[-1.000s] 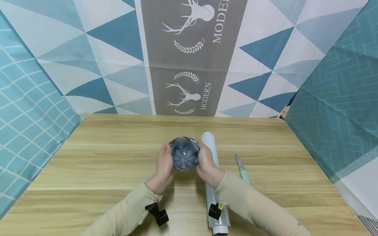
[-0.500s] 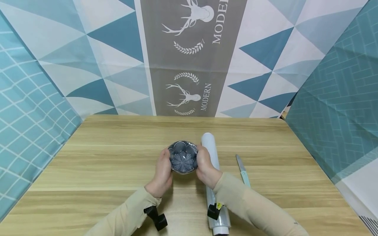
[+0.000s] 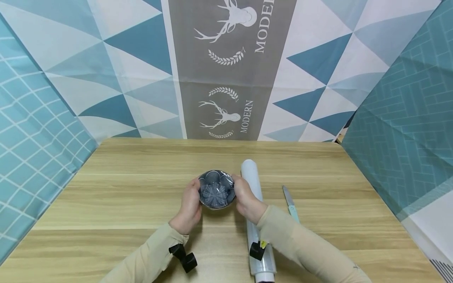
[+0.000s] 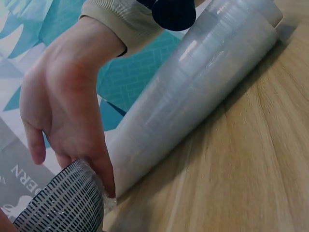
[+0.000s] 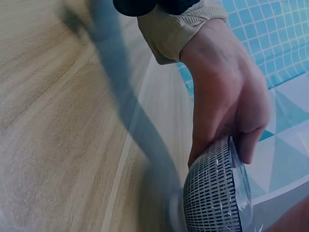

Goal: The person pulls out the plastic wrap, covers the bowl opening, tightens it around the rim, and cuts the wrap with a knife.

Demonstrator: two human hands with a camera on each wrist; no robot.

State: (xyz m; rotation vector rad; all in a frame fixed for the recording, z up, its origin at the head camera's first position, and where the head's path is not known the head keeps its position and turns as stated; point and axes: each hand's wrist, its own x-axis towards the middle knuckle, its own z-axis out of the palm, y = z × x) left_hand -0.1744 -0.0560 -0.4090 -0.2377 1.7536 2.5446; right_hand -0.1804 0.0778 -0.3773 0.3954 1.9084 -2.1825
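A small patterned bowl with a starburst design inside is held between both hands near the middle of the table. Clear cling film stretches over its rim. Dark dashes cover the bowl's outside in both wrist views. My left hand grips the left side, and my right hand grips the right side at the rim. In the left wrist view, my right hand has its fingers at the bowl's edge, with crinkled film beside them. From the right wrist, my left hand shows curled against the rim, fingertips partly hidden.
A long roll of cling film lies just right of the bowl, partly under my right forearm. Further right is a knife with a light blue handle. Patterned cloth walls surround the wooden table.
Both hands have brought the bowl a little nearer to me and slightly left. The left hand has shifted left along with it. The roll and knife stay where they were.
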